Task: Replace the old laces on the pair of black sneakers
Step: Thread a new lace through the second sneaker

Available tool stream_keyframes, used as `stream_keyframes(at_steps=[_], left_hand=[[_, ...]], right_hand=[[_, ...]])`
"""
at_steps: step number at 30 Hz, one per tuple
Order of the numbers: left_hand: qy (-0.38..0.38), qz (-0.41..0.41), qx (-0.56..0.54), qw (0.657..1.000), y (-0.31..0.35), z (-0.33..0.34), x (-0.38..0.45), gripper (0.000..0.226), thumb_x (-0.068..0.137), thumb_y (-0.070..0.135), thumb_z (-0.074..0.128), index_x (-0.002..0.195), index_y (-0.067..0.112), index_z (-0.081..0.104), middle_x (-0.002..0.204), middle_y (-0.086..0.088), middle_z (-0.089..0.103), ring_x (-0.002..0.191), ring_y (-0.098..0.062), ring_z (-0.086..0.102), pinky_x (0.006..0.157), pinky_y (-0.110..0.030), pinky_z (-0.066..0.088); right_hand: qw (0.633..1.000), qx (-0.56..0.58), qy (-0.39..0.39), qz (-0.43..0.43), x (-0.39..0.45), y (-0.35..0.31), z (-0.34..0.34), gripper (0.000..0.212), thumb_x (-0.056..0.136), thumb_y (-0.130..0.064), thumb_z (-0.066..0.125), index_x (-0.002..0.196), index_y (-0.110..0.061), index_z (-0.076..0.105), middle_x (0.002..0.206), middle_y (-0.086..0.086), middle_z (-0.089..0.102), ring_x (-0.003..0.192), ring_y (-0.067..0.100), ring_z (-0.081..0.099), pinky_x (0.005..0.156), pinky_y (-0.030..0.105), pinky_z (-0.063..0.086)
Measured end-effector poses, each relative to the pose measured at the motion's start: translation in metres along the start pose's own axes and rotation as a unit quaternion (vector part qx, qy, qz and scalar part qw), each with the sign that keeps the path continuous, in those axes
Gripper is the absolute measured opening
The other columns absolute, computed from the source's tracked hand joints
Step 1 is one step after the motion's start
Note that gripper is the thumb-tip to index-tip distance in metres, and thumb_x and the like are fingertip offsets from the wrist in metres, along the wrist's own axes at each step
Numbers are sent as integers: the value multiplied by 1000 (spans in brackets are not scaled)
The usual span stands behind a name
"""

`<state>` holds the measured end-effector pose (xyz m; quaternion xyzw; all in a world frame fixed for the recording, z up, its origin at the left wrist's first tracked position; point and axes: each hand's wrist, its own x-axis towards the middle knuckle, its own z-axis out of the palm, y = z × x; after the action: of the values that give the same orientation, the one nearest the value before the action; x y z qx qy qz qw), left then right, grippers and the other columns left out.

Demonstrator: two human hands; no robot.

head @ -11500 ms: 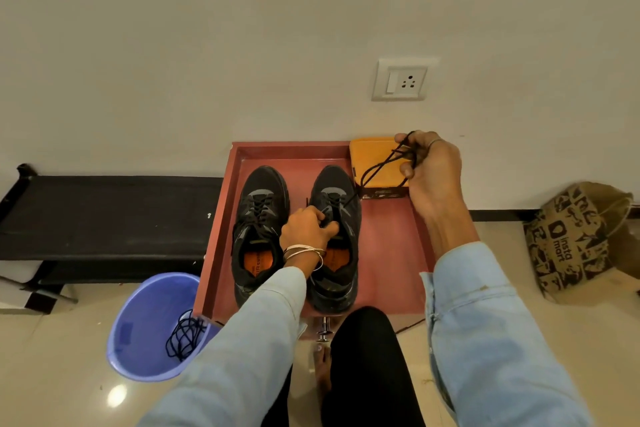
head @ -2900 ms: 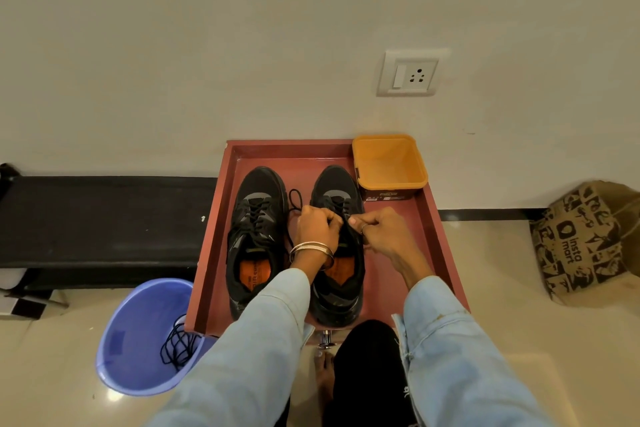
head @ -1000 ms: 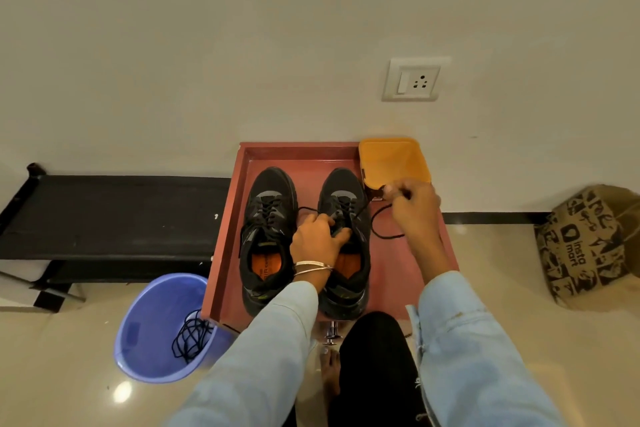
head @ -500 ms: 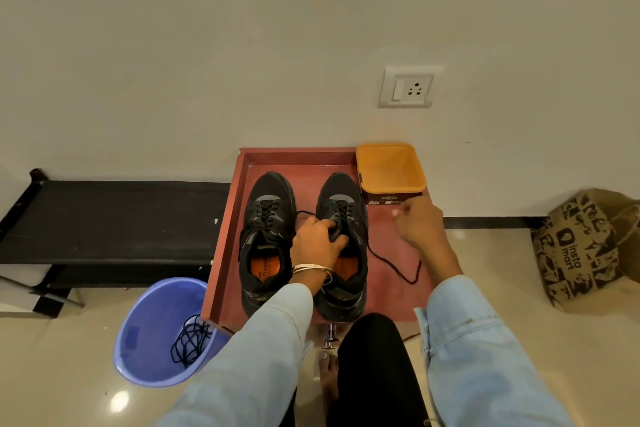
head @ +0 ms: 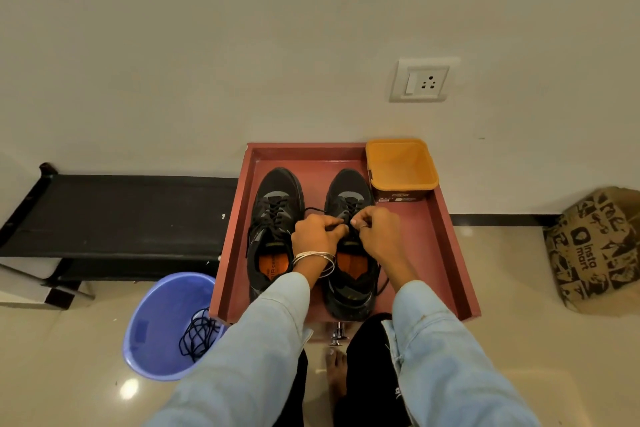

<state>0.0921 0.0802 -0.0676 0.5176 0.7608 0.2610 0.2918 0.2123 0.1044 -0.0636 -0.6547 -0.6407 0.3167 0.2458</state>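
Both hands meet over the right sneaker in the red tray. Left hand and right hand, fingers curled, each pinch the lace at the eyelets. Left sneaker lies just left of the left hand; orange tub beyond the right hand; bin holds 1 old lace.

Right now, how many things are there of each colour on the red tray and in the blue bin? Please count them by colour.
Black: 3, namely the left sneaker, the right sneaker and the old lace bundle in the blue bin.
Orange: 1, the orange tub on the red tray.
Total: 4.
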Motion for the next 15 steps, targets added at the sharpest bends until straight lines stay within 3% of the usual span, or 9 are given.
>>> stream_keyframes(at_steps=[4, 8, 15], left_hand=[[-5, -3, -7, 1000, -1, -1, 1, 24, 83, 36, 67, 104, 27, 73, 102, 1, 72, 99, -19, 63, 85, -29, 47], [-6, -7, -29, 1000, -2, -3, 1, 23, 82, 35, 69, 103, 26, 74, 101, 2, 73, 98, -18, 64, 86, -30, 49], [-18, 4, -27, 999, -1, -6, 0, 24, 82, 35, 70, 104, 26, 73, 102, 3, 73, 99, -16, 64, 88, -29, 48]], right_hand=[[1000, -5, 27, 9, 2, 5, 19, 8, 89, -7, 59, 85, -7, 66, 93, 10, 65, 88, 23, 60, 73, 30, 46], [995, 59, 63, 50, 2, 10, 32, 16, 88, -9, 60, 75, -17, 65, 91, 11, 65, 91, 26, 60, 79, 38, 51], [989, 46, 102, 97, -1, 6, 40, 10, 90, -19, 62, 86, -14, 69, 103, 8, 61, 105, 26, 53, 84, 44, 50]])
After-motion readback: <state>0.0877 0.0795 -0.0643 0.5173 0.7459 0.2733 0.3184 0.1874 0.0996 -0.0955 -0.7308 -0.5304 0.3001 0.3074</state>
